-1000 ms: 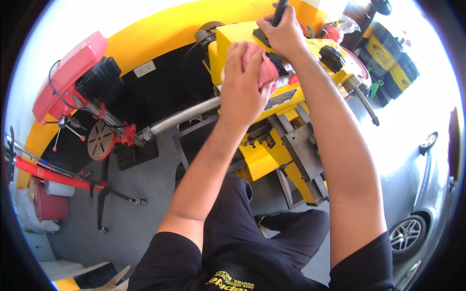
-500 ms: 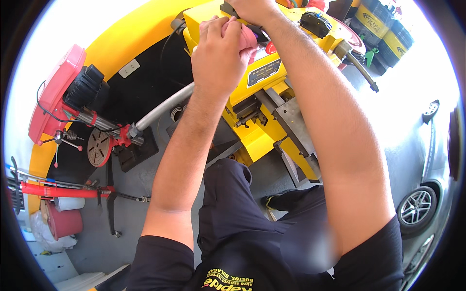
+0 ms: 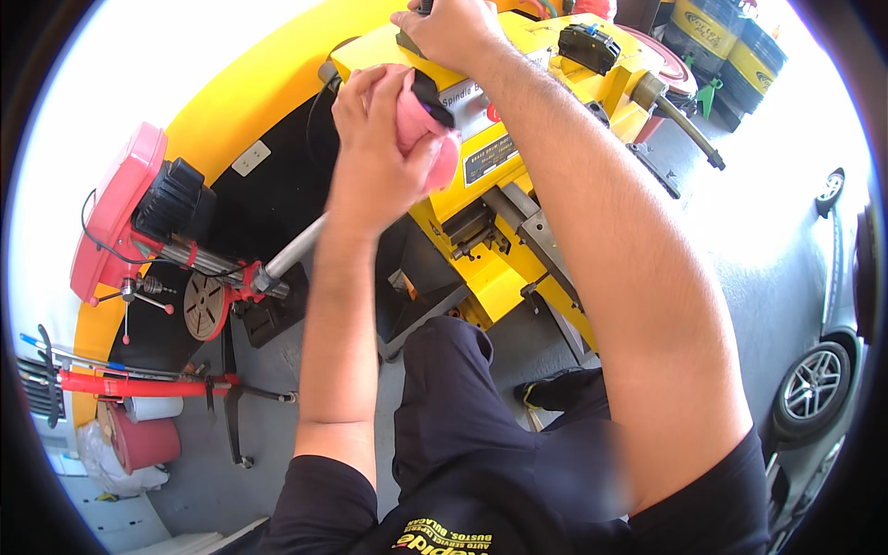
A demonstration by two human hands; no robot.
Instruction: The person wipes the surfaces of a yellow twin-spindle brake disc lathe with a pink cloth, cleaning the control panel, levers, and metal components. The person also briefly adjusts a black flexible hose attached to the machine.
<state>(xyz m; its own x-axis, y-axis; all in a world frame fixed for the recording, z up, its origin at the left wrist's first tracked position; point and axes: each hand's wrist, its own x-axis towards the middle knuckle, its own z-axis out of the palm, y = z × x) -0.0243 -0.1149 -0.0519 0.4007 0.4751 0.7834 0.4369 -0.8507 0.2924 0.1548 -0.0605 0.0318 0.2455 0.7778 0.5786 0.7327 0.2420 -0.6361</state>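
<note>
My left hand (image 3: pixel 375 153) is wrapped round a bunched pink cloth (image 3: pixel 444 166), held up before the front of a yellow lathe (image 3: pixel 495 277). A black piece (image 3: pixel 427 92) with a purple edge sticks out of the cloth; what it belongs to is hidden. On the lathe's top, my right hand (image 3: pixel 455 35) has its fingers closed about a dark fitting (image 3: pixel 407 43), partly covered by the hand and cut off by the upper edge. My right forearm crosses in front of the control panel (image 3: pixel 470 106), covering part of it.
At left stands a red drill press (image 3: pixel 118 213) with a round slotted table (image 3: pixel 208 305). Below it, a red lifting arm (image 3: pixel 139 382) reaches across. A black block (image 3: pixel 589 46) sits on the lathe, and a steel shaft (image 3: pixel 689 129) juts out rightward. Beyond are drums (image 3: pixel 754 69); a car wheel (image 3: pixel 814 393) is at right.
My left hand and the pink cloth have moved left and down, away from the right hand. The right hand has shifted slightly left, and more of the control panel shows.
</note>
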